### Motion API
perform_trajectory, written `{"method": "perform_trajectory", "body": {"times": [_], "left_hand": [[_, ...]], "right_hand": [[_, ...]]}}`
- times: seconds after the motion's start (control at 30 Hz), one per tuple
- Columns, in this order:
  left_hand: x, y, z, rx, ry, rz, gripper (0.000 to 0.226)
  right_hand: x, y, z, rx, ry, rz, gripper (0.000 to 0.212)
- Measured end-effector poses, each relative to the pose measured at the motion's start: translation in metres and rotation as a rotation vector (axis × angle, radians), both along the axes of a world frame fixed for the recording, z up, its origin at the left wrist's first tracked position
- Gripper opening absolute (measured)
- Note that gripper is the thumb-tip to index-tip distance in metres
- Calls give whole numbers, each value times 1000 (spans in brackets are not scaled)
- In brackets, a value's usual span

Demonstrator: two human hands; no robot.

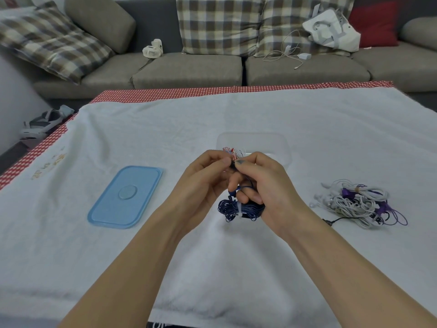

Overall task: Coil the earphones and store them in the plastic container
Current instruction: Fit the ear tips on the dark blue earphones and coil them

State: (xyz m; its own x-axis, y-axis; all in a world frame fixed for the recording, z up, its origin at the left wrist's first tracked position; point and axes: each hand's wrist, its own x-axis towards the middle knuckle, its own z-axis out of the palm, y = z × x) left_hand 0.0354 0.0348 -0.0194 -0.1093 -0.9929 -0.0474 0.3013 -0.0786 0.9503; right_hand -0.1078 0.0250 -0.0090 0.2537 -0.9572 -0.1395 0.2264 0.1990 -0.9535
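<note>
Coiling step under way: both hands, the left hand (205, 176) and right hand (260, 185), are pinching the dark blue earphones (238, 208) above the desk (212, 256), bundle hanging below. Next move is calling for a drop into the plastic container (283, 145) just behind.

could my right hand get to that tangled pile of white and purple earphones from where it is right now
Probably yes, but not freely. The tangled pile lies on the towel just to the right of the right hand, with nothing between. That hand, though, is gripping the dark blue earphone coil, so it would need to let go first.
</note>
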Motion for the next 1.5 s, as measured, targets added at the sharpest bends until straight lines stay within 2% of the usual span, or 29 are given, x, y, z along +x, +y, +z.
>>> {"method": "perform_trajectory", "body": {"times": [0.23, 0.47, 0.67, 0.97, 1.23, 1.5], "left_hand": [[0, -1, -4, -63, -33, -5, 7], [-2, -1, -3, -33, 1, -4, 14], [-3, 0, -5, -67, 24, -15, 7], [-4, 0, -4, -68, 28, 13, 10], [-8, -2, -5, -72, 9, 88, 19], [-7, -3, -1, -73, -12, 59, 11]], "right_hand": [[-1, 1, 2, -11, -16, -8, 12], [1, 3, 2, -15, -8, -3, 13], [0, 2, 3, -4, -59, -6, 15], [0, 2, 5, 16, -103, -3, 15], [-1, -1, 3, 23, -79, -24, 14], [-2, -2, 1, -41, 27, -82, 13]]}}
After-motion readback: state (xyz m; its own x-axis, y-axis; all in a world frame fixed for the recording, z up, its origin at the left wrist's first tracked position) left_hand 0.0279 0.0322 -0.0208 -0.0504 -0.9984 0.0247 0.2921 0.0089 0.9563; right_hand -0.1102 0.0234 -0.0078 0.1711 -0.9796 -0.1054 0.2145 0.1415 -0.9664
